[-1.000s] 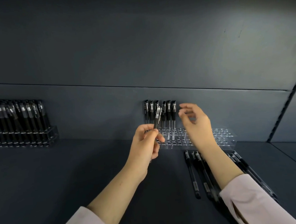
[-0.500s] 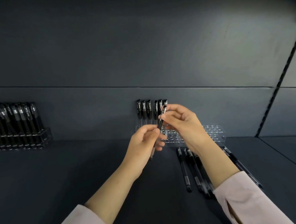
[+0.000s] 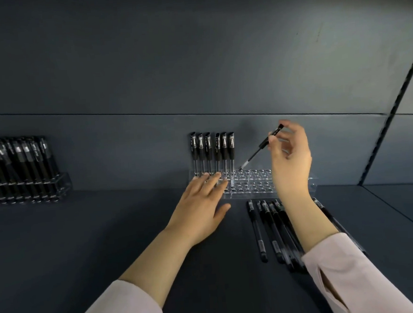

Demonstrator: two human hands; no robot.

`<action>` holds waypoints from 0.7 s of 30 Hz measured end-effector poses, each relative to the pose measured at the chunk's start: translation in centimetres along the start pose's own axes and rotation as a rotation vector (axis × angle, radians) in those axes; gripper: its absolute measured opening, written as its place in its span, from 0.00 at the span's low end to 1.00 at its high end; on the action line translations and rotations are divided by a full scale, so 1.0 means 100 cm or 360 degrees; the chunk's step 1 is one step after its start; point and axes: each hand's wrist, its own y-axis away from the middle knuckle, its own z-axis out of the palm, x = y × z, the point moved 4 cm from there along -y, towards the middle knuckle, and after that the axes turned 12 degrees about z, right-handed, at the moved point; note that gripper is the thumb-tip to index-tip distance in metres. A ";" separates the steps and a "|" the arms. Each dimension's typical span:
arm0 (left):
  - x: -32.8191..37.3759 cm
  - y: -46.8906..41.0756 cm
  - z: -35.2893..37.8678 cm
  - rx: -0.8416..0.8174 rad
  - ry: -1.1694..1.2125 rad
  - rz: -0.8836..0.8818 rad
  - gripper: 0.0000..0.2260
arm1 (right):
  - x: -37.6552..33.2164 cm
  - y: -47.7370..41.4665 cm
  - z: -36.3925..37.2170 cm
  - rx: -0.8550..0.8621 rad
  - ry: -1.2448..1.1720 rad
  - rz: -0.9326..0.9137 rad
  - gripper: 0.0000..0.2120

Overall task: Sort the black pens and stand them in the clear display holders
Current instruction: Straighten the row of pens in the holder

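Observation:
A clear display holder [image 3: 256,187] with rows of round holes stands against the back wall. Several black pens [image 3: 212,151] stand upright in its back left holes. My right hand [image 3: 289,155] pinches a black pen [image 3: 261,147] near its cap, tilted, its tip just over a back-row hole right of the standing pens. My left hand [image 3: 201,205] lies flat with straight fingers resting on the holder's left front part. Several loose black pens [image 3: 273,232] lie on the shelf in front of the holder, partly hidden by my right forearm.
A second clear holder [image 3: 56,185] packed with black pens stands at the far left against the wall. The dark shelf surface [image 3: 84,238] stretches between the two holders. A slotted upright rail [image 3: 390,111] runs along the wall at the right.
The pen passed from my left hand to my right, which carried it right and tilted its tip down to the holder. My left hand let go and dropped flat onto the holder's left end.

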 end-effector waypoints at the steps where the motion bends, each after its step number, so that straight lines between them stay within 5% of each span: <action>1: -0.001 0.000 0.001 0.0009 -0.0021 -0.0002 0.27 | 0.000 0.001 0.001 -0.0016 0.0027 -0.0025 0.13; 21: 0.000 -0.004 0.002 0.0027 -0.0041 -0.0064 0.28 | 0.025 -0.008 0.036 -0.0377 0.0805 -0.0385 0.20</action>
